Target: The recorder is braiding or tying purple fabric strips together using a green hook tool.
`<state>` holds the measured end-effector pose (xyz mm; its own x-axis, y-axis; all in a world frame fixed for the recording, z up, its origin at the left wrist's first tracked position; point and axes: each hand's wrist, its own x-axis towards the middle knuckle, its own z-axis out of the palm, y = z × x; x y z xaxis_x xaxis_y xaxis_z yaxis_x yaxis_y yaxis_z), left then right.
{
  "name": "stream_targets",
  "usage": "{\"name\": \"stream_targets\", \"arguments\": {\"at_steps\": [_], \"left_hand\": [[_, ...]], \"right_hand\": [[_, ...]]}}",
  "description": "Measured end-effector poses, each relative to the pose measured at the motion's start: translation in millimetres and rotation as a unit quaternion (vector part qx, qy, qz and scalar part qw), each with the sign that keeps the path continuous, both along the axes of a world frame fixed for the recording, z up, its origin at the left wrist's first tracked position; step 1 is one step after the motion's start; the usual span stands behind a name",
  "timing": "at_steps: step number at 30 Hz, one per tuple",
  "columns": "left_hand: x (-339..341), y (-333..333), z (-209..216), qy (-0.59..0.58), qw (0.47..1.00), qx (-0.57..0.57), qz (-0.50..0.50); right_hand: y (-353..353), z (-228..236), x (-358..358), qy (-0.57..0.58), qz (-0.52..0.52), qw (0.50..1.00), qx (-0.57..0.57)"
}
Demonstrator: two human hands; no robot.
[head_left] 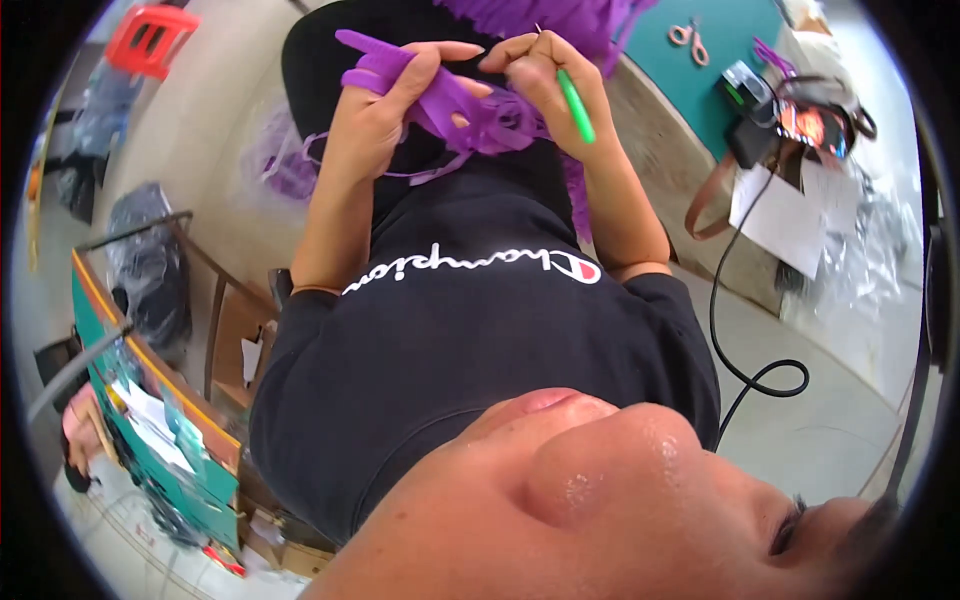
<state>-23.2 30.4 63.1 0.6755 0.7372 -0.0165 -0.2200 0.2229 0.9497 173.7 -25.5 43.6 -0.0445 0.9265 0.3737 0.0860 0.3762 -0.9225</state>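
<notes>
My left hand is closed on a bundle of flat purple straps, its thumb pressing on them and some strap ends sticking out past the fingers. More thin purple strips hang from the bundle over my lap. Close by on the right, my right hand is curled round a tool with a bright green handle. A thin tip shows above its fingers; the tool's exact kind cannot be made out. Both hands are above my dark-clothed lap, the fingertips a short way apart.
At the top, a purple heap lies beside a green tabletop with pink-handled scissors. A lit phone, a bag strap and a black cable are to the right. A red stool stands far left; another person is lower left.
</notes>
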Motion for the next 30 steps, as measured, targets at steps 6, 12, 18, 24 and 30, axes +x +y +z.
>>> {"name": "stream_targets", "arguments": {"at_steps": [6, 12, 18, 24, 30], "left_hand": [[1.1, 3.5, -18.9, 0.028, 0.975, 0.176, 0.132], [-12.2, 14.9, -22.4, -0.057, 0.975, 0.061, 0.207], [-0.6, 29.8, -29.3, -0.064, 0.982, 0.069, 0.165], [32.8, 16.3, -51.3, -0.045, 0.996, -0.047, -0.053], [44.7, 11.9, -46.9, -0.003, 0.992, -0.027, -0.121]], "right_hand": [[7.2, -1.6, -22.0, -0.049, 0.013, 0.999, 0.011], [17.7, 23.7, -4.7, 0.104, -0.094, 0.989, 0.045], [36.9, 39.5, 13.5, 0.526, 0.230, 0.817, 0.059], [27.9, 63.4, 5.7, 0.461, 0.180, 0.860, -0.121], [32.2, 68.0, 8.2, 0.471, 0.260, 0.830, -0.146]]}}
